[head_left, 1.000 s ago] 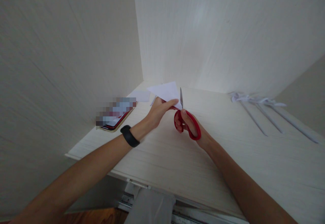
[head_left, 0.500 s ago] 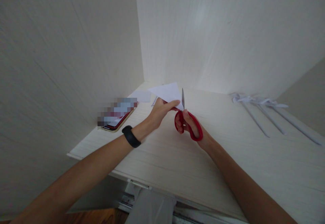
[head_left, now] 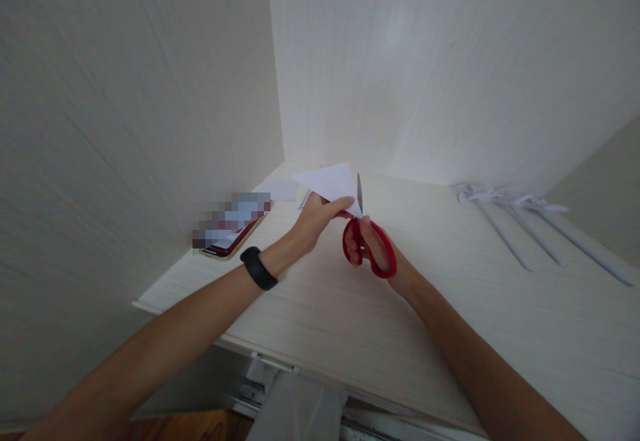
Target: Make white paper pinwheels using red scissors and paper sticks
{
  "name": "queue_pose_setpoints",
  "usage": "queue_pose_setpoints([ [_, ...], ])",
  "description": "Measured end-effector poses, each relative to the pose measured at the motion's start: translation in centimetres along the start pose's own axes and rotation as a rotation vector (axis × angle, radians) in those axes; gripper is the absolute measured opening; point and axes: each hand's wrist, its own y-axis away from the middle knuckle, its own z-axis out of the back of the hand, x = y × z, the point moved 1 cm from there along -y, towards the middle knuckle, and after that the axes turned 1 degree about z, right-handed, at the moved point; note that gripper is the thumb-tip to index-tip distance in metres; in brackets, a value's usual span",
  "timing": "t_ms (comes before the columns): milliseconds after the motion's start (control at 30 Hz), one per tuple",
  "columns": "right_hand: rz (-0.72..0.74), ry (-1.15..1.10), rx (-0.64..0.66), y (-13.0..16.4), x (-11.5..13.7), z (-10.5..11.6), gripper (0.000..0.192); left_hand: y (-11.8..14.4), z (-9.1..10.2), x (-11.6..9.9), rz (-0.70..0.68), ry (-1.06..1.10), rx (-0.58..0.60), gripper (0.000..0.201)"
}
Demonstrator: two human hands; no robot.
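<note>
Left hand (head_left: 314,220) on folded paper (head_left: 330,182), red scissors (head_left: 367,241) in right hand (head_left: 375,251)

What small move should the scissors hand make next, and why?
Probably close the red-handled scissors for a short snip: the right hand has the blade against the edge of the folded white paper, which the left hand pinches.

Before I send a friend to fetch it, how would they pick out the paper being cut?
Start at the pale wooden table and go toward its back left corner. There the left hand pinches a white paper triangle above the tabletop, against the red-handled scissors. Unlike the rolled paper sticks lying at far right, it is flat and held up.
</note>
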Motion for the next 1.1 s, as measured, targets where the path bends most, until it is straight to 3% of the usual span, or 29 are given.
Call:
queue_pose_setpoints([
  [1100,0.056,0.115,-0.018,0.23,0.03,0.20,0.056,0.10,-0.15,-0.10,0.007,0.009,0.006,0.013],
])
